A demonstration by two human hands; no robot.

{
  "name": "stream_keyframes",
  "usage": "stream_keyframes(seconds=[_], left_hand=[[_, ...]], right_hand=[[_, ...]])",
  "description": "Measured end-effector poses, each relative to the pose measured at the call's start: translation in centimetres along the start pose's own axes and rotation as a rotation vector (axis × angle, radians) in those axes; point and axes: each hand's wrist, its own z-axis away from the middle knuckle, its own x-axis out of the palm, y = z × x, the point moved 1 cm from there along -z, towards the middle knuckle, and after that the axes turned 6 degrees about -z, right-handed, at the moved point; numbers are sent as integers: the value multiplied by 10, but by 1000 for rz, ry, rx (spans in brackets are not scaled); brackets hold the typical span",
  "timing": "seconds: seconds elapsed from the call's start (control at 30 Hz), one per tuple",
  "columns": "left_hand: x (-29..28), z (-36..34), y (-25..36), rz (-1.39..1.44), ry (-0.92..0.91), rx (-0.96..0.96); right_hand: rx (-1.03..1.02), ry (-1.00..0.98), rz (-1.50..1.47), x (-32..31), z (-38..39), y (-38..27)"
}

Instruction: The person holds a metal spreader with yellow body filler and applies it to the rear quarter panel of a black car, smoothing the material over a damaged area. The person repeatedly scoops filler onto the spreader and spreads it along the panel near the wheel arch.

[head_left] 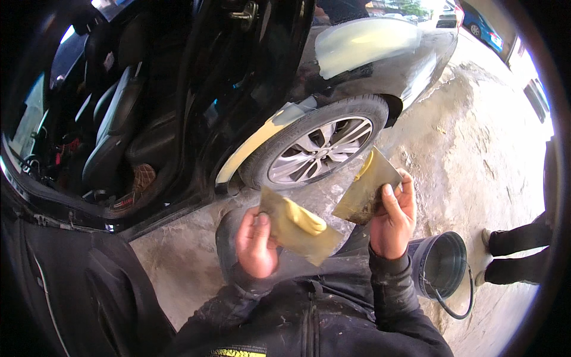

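Note:
My left hand [257, 245] pinches a flat putty spreader [288, 241] by its left edge, thumb on top. A thick ridge of yellow body filler [304, 216] lies across that sheet. In my right hand [394, 219] is a second flat spreader [369, 187], gripped at its right edge and tilted. Yellow filler also clings along its upper left edge. The two spreaders are close together but apart, in front of the car's rear wheel [324, 149]. Beyond them, the black car's rear fender carries a broad pale filler patch [366, 44], and another filler strip [256, 140] follows the wheel arch.
A dark bucket [446, 262] with a curved handle stands by my right forearm. On the far right a person's legs [520, 256] show in dark trousers. The car's open doorway reveals a seat [113, 125]. A blue car [483, 30] is parked at the back right.

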Motion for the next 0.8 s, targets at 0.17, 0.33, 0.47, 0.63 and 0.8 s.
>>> stream_keyframes(seconds=[0.17,0.33,0.47,0.63,0.8], left_hand=[[50,3,9,-51,-118,11],[64,-1,15,-181,-123,136],[70,-7,16,-90,-131,147],[78,-20,3,170,-343,-116],[104,1,-30,-10,-887,-706]], right_hand=[[81,-134,-34,13,34,-20],[-18,-473,466,-1,39,-44],[11,-577,597,-27,34,-58],[86,-165,679,-63,35,-69],[268,15,-139,-58,39,-71]])
